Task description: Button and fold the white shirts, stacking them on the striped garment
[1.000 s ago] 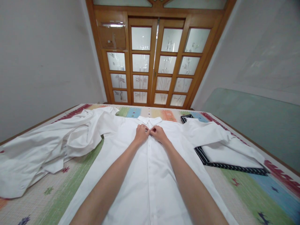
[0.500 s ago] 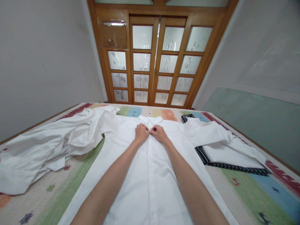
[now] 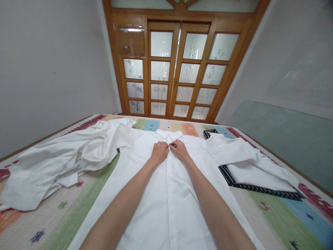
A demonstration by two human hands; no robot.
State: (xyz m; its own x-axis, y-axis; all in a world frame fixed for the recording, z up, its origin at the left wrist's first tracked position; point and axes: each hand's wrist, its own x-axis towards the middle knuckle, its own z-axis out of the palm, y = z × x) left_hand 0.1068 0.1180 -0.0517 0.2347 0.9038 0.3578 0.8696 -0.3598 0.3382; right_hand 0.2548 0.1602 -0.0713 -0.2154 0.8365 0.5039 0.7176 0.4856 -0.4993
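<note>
A white collared shirt (image 3: 156, 205) lies spread out front side up, its collar (image 3: 169, 134) at the far end and its button front running down the middle. Just below the collar, my left hand (image 3: 160, 151) is closed with fingertips pinching the button front. Facing it, my right hand (image 3: 179, 149) pinches the same strip of the shirt between thumb and forefinger. The fingertips of both hands almost meet. Any button between them is too small or hidden to make out.
Crumpled white cloth (image 3: 57, 163) lies at the left. White cloth with a black striped border (image 3: 265, 189) sits under the right sleeve (image 3: 231, 149). Beneath everything is a patterned cover (image 3: 85, 205). Wooden glazed doors (image 3: 173, 69) stand beyond, with walls on both sides.
The view has shifted slightly, so the whole scene sits a little lower and further right. My left fingers are curled closer together; both hands stay at the shirt's upper front.
</note>
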